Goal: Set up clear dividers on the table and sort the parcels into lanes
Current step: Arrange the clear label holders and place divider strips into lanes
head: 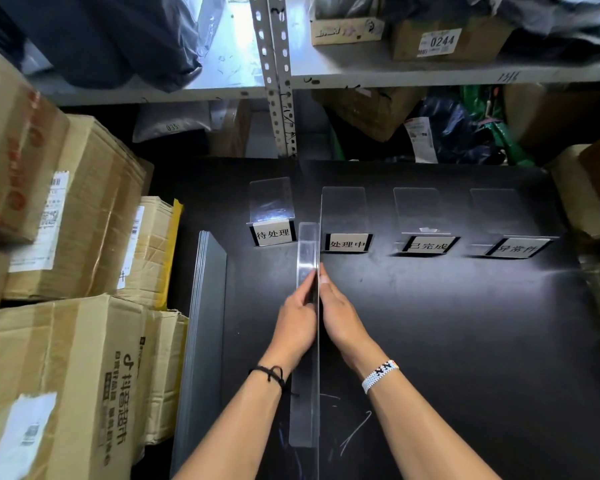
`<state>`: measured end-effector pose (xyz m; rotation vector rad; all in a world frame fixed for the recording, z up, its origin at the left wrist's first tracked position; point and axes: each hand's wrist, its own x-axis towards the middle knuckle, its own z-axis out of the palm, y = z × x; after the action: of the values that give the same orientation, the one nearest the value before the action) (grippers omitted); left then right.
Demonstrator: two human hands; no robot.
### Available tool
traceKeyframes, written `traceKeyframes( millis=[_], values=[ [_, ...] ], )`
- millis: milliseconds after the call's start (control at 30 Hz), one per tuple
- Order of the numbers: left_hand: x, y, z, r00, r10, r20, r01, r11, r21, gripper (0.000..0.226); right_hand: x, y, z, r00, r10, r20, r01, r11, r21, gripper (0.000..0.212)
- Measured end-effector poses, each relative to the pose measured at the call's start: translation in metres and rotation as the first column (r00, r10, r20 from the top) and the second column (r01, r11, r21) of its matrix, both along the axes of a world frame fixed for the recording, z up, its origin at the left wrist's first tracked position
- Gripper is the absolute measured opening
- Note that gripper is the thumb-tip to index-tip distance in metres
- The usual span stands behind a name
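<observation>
Between our fingers, the divider: a clear sheet stands upright on the black desk, with a narrow foot lying flat on its left side. It runs from below our wrists to beyond the fingertips.
Left hand: we lay it against the left face of the sheet, with its fingers nearly straight and close together, pressing and wrapped round nothing.
Right hand: we set it against the right face, with its fingers straight and together, touching the sheet.
Wrists: a black cord sits behind the left fingers and a white beaded band behind the right.
Label stands: four small clear stands make a row ahead of the fingertips. The first stand is ahead and left of the left fingers. The second stand is ahead and just right of the right fingers. The third stand and the fourth stand are well to the right. The far end of the sheet passes between the first two.
Spare panels: a stack of grey panels stands on edge well left of the left fingers.
Parcels: cardboard boxes are piled further left, past the panels. A shelf far ahead of the fingertips carries more, one of them a box marked 0244.
</observation>
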<state>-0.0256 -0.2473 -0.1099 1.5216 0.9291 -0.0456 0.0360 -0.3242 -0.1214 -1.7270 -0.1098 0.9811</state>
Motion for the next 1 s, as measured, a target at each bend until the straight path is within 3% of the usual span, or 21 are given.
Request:
traceKeyframes(
  millis=[200, 400, 600, 767, 1001],
  values=[
    [-0.082, -0.042, 0.003, 0.999, 0.016, -0.040, -0.018, 0.999, -0.041, 0.082, 0.000, 0.000, 0.007, 1.000, 0.005, -0.012, -0.006, 1.000, -0.011, 0.050],
    [-0.119, -0.068, -0.001, 0.996, 0.030, -0.078, -0.039, 0.993, -0.109, 0.078, -0.002, -0.001, 0.011, 1.000, 0.011, -0.016, -0.011, 1.000, 0.017, 0.055],
    [-0.120, -0.073, 0.000, 0.998, 0.018, -0.060, -0.024, 0.993, -0.111, 0.071, -0.005, 0.001, 0.010, 1.000, -0.009, -0.017, 0.009, 1.000, 0.019, 0.054],
    [-0.094, -0.046, -0.008, 0.996, 0.086, 0.029, -0.084, 0.995, -0.062, 0.046, -0.016, -0.007, 0.009, 0.991, -0.123, -0.052, 0.128, 0.987, 0.094, 0.054],
    [-0.050, -0.035, -0.017, 0.996, 0.024, 0.084, -0.014, 0.993, -0.120, 0.049, -0.043, -0.015, -0.007, 0.963, -0.244, -0.115, 0.262, 0.948, 0.183, 0.043]
  ],
)
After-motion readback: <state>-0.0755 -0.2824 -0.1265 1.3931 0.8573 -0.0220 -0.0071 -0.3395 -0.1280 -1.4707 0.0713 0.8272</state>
